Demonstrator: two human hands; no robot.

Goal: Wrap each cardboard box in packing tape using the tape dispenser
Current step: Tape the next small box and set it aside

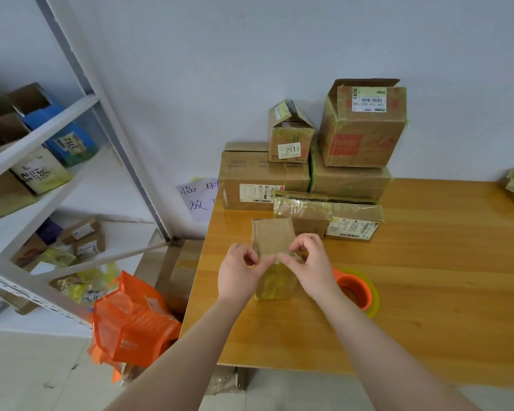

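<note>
Pinching at the top edge of the small box [272, 232], which stands upright on the table [428, 262], the left hand [239, 271] and right hand [310, 262] each curl thumb and forefinger together, seemingly on a strip of tape [275, 258], probably to press it flat. The tape dispenser [358, 292] lies just right of the box, set aside within reach. Taped boxes [279, 179] are stacked behind it.

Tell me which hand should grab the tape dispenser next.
Right, probably. The tape dispenser lies just beside the right hand, while the left hand sits across the small box from it. Both pinch that box.
</note>
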